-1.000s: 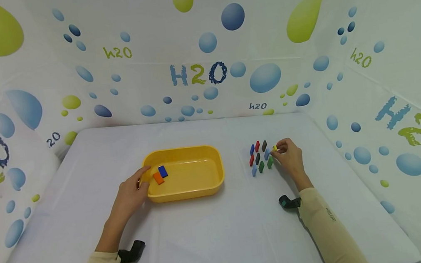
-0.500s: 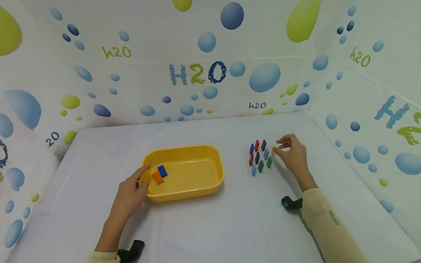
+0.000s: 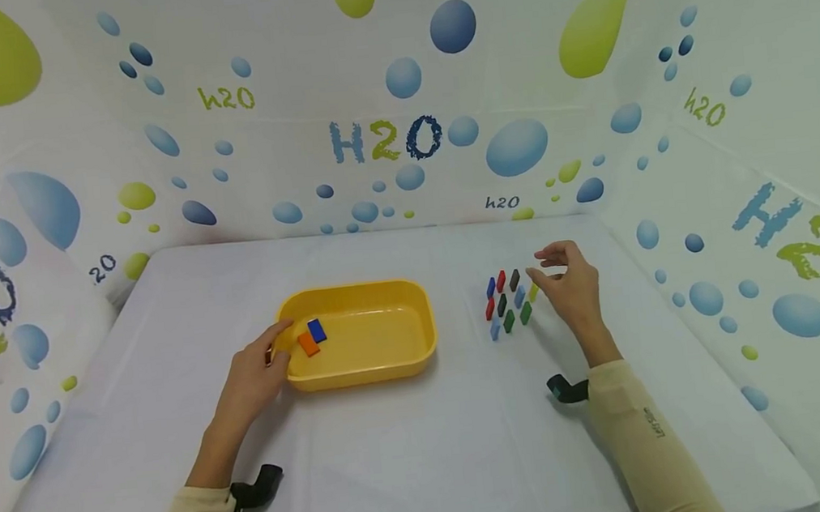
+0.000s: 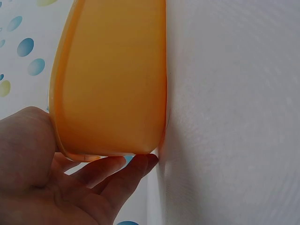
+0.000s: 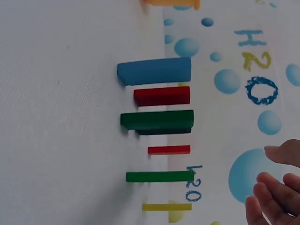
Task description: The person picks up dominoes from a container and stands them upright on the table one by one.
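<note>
White tabletop (image 3: 427, 450): the right hand (image 3: 570, 291) has let go of the yellow block (image 3: 533, 292), now standing at the row's right end, and lifts away with fingers loose. Meanwhile (unchanged) the left hand (image 3: 252, 379) keeps its grip on the yellow tray's (image 3: 391, 369) left rim.

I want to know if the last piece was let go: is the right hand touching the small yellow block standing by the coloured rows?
Apart. In the head view the right hand hangs beside the yellow block, with a gap.
</note>
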Demonstrator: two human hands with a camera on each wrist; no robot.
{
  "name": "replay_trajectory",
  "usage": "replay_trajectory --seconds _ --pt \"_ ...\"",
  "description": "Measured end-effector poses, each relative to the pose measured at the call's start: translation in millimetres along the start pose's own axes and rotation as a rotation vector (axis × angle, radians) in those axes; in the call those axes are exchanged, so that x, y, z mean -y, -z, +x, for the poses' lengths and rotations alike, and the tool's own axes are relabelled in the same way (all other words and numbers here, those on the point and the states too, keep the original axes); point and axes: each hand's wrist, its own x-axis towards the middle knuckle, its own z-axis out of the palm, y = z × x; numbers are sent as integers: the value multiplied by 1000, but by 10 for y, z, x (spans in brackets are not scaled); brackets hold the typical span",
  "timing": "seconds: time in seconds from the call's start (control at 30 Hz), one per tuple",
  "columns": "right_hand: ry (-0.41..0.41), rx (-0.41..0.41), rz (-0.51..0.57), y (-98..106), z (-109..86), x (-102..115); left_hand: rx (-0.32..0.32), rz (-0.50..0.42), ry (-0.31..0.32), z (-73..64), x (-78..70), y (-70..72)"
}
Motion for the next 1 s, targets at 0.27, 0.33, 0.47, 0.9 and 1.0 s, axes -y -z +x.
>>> replay_trajectory --seconds 0.27,0.33,0.47,0.9,1.0 --pt "17 27 33 -117 2 265 -5 5 -4 10 8 2" --pt "21 32 41 -158 -5 325 -4 5 -3 7 5 1" --pt "44 44 75 -233 -16 452 0 7 2 4 -9 2" --pt "117 103 177 -571 -92 695 -2 10 -11 6 10 -11" --pt "135 123 184 -654 -103 747 -6 7 -13 3 8 -4"
